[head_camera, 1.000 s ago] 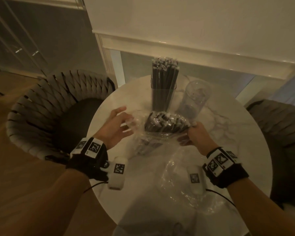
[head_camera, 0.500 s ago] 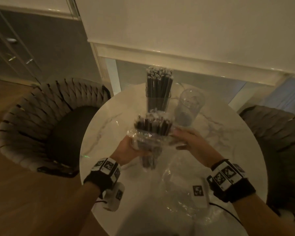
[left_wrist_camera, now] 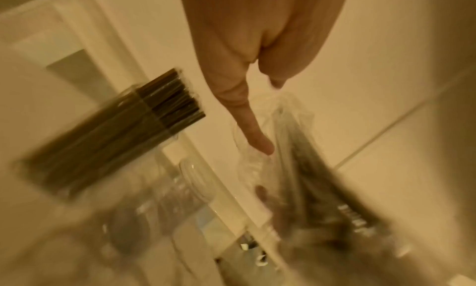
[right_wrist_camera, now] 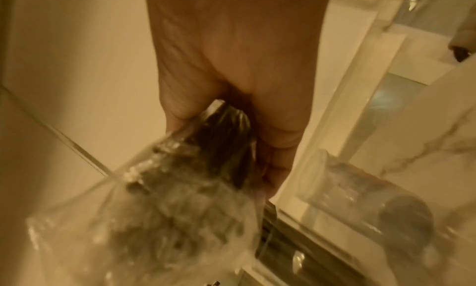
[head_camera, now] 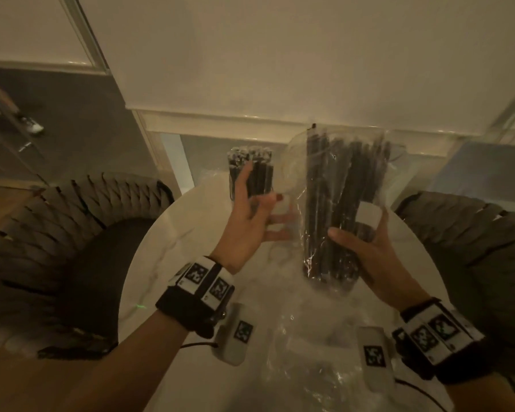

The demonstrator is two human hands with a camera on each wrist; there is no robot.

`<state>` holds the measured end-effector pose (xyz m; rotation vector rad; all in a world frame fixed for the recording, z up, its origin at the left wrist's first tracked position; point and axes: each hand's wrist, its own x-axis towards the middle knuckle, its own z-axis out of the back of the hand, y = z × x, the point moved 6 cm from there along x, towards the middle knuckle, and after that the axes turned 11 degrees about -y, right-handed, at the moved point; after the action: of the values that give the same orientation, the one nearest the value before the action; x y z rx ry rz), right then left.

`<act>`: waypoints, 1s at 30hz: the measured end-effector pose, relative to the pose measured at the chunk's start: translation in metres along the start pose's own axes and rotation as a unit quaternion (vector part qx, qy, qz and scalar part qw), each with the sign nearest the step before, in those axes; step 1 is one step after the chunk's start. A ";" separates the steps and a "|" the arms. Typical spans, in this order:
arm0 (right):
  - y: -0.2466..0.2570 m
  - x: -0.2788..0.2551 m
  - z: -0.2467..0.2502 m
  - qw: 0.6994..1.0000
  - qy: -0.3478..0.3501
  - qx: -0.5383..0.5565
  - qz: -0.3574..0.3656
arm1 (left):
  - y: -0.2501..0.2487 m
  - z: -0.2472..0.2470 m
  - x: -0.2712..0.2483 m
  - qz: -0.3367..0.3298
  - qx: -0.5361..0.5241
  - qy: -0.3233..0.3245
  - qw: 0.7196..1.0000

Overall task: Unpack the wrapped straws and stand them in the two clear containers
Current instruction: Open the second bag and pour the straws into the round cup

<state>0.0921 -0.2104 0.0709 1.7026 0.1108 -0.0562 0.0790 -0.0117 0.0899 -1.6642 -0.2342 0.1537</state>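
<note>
My right hand (head_camera: 366, 242) grips a clear plastic bag of black straws (head_camera: 336, 203) and holds it upright above the table, thumb in front and fingers behind. The right wrist view shows the same bag (right_wrist_camera: 180, 198) under the palm. My left hand (head_camera: 259, 209) is beside the bag on its left, fingers stretched out and touching the loose plastic (left_wrist_camera: 257, 164). Behind that hand stands a clear container packed with black straws (head_camera: 250, 171), blurred in the left wrist view (left_wrist_camera: 110, 135). The second clear container (right_wrist_camera: 360, 198) stands empty on the table and is hidden by the bag in the head view.
The round white marble table (head_camera: 173, 263) carries a crumpled empty plastic wrapper (head_camera: 318, 352) near its front edge. A woven chair stands on the left (head_camera: 72, 233) and another on the right (head_camera: 473, 233). A white wall ledge (head_camera: 250, 120) runs close behind the table.
The bag of straws has risen and now stands upright in my right hand. My left hand has let go of its underside and moved to its left edge with fingers spread.
</note>
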 end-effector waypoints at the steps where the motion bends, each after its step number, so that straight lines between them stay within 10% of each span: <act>1: 0.006 0.006 0.005 1.000 0.001 -0.012 -0.003 | -0.008 -0.002 0.005 -0.082 0.081 0.008 0.993; 4: 0.027 0.024 0.006 0.997 0.019 -0.073 0.010 | -0.015 -0.027 0.016 -0.289 0.410 0.081 0.861; 6: 0.047 0.033 -0.003 0.990 0.074 -0.118 0.038 | -0.015 -0.045 0.029 -0.331 0.445 0.119 0.824; 14: 0.094 0.091 -0.006 0.954 0.222 -0.200 0.035 | -0.040 -0.049 0.111 -0.173 0.284 0.091 0.939; 19: 0.102 0.139 -0.012 0.818 0.082 -0.542 0.175 | -0.040 -0.056 0.139 -0.159 0.263 0.102 0.946; 30: 0.075 0.166 -0.004 0.888 0.040 -0.442 0.124 | -0.024 -0.059 0.161 -0.108 0.224 0.093 0.964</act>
<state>0.2651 -0.2093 0.1283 0.7892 -0.0262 0.2280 0.2472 -0.0277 0.1262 -1.1842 -0.2167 -0.1096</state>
